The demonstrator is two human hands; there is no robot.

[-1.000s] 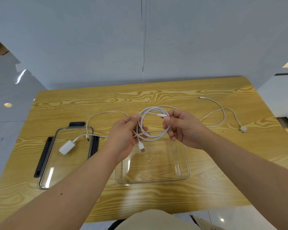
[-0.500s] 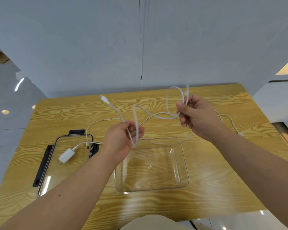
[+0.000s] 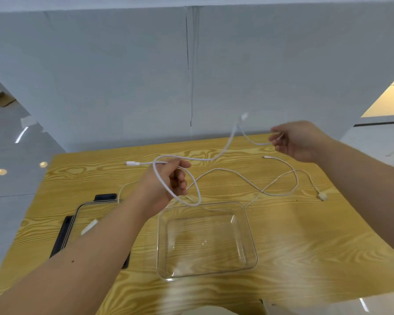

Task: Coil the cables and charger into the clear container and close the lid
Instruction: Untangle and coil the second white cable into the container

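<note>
My left hand [image 3: 166, 178] grips a white cable [image 3: 223, 151] above the wooden table [image 3: 305, 235], with a loop hanging below the fingers and one plug sticking out to the left. My right hand [image 3: 298, 139] pinches the same cable farther along, raised to the right; the other plug swings in the air between the hands. The clear container [image 3: 250, 242] lies empty in front of me. Its clear lid [image 3: 77, 212] with black clips lies to the left, and the white charger [image 3: 89, 226] lies on it, partly hidden by my left forearm. A second white cable [image 3: 280, 178] sprawls on the table.
The second cable ends in a small plug [image 3: 322, 196] near the table's right side. A grey wall rises right behind the table's far edge. The glossy floor shows on the left and right of the table.
The neat coil from a second ago has come undone. My right hand has swung up and to the right, drawing the cable out; my left hand keeps one loop. The head view has tilted up.
</note>
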